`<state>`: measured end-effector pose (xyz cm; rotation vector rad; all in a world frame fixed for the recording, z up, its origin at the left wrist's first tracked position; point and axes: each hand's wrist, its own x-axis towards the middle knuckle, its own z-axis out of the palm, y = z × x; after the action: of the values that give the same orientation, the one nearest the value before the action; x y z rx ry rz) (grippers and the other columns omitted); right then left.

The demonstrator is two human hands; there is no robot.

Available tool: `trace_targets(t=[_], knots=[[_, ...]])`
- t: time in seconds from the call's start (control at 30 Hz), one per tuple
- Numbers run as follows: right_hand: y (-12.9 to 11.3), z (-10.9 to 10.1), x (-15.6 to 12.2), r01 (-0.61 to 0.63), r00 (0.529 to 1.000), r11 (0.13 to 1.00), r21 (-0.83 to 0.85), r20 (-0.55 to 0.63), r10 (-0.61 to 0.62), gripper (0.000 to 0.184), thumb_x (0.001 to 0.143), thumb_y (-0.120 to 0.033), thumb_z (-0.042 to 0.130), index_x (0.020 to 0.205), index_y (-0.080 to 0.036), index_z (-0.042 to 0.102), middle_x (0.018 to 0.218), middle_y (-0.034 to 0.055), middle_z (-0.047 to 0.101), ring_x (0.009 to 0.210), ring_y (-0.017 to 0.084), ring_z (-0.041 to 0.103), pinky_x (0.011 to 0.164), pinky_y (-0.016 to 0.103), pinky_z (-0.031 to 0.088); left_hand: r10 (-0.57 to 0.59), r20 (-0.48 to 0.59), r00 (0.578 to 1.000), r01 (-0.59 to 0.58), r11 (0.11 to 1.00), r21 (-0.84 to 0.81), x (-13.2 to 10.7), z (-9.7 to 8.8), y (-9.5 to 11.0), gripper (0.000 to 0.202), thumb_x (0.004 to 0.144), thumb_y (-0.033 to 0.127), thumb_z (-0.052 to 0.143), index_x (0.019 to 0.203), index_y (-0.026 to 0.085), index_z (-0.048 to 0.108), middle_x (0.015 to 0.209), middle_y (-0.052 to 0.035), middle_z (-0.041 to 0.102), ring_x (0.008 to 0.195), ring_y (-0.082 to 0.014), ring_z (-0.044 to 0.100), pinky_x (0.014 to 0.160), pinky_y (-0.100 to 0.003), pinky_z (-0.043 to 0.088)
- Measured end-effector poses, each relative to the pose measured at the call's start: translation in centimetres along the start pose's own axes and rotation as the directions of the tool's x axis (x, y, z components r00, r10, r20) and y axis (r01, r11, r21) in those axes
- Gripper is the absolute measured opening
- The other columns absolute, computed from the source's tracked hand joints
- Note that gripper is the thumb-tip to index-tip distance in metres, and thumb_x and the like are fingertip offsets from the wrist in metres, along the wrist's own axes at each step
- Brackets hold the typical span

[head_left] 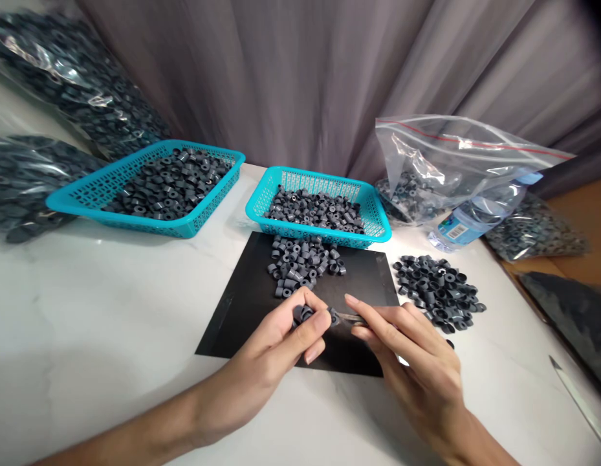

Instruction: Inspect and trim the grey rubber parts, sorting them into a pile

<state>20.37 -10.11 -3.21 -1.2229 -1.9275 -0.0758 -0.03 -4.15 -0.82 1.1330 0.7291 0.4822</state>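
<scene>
My left hand (281, 343) is closed around several small dark grey ring-shaped parts (303, 314). One of these parts (334, 316) sticks out past the thumb tip. In my right hand (416, 353) is a slim metal tool (350, 318), pinched with the index finger stretched along it; its tip meets that part, and its exact kind is hard to make out. Both hands hover over a black mat (227, 330). On the mat, just beyond my left hand, lies a loose heap of the same grey parts (300, 262).
Two turquoise baskets, one at left (193, 226) and one in the middle (319, 234), hold grey parts. Another pile (436, 291) lies right of the mat. Behind it are a zip bag (426, 162) and a water bottle (475, 217). Filled bags (77, 84) stand at far left.
</scene>
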Motion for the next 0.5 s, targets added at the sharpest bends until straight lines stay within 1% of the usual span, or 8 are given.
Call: trace_targets(t=[0.1,0.2,0.33,0.5], knots=[[-0.13,-0.09,0.02,0.010,1.000,1.000,-0.006,0.005,-0.010,0.050,0.095,-0.005,0.058,0.142,-0.020,0.054,0.095,0.0051,0.068,0.073,0.015,0.054,0.074,0.031,0.046,0.007,-0.017,1.000,-0.007,1.000,0.016,0.03,-0.11,0.11,0.025,0.100,0.050,0.046,0.093,0.026,0.047,0.076,0.0041,0.036,0.075,-0.0151,0.029,0.073,-0.032,0.026],[-0.15,-0.02,0.03,0.020,1.000,1.000,-0.009,0.022,-0.020,0.050,0.095,-0.006,0.058,0.144,-0.018,0.052,0.098,0.0062,0.068,0.075,0.015,0.056,0.070,0.030,0.046,0.011,-0.019,1.000,-0.010,1.000,0.021,0.07,-0.11,0.12,0.025,0.099,0.050,0.046,0.093,0.026,0.047,0.076,0.0042,0.036,0.075,-0.0150,0.029,0.073,-0.032,0.026],[-0.07,0.18,0.03,0.014,1.000,0.999,-0.040,0.019,-0.013,0.050,0.097,-0.009,0.056,0.145,-0.020,0.051,0.095,0.0055,0.068,0.072,0.015,0.056,0.068,0.030,0.045,0.017,-0.019,1.000,-0.017,1.000,0.016,0.11,-0.03,0.13,0.025,0.099,0.049,0.046,0.093,0.026,0.047,0.076,0.0041,0.036,0.075,-0.0152,0.029,0.073,-0.032,0.025],[-0.05,0.28,-0.02,0.017,1.000,0.998,-0.054,0.004,-0.017,0.051,0.097,-0.009,0.056,0.146,-0.021,0.049,0.093,0.0052,0.068,0.074,0.015,0.056,0.070,0.030,0.046,0.026,-0.004,1.000,-0.026,1.000,0.015,0.07,-0.04,0.16,0.024,0.099,0.049,0.046,0.093,0.026,0.047,0.075,0.0041,0.036,0.074,-0.0153,0.029,0.073,-0.032,0.025]])
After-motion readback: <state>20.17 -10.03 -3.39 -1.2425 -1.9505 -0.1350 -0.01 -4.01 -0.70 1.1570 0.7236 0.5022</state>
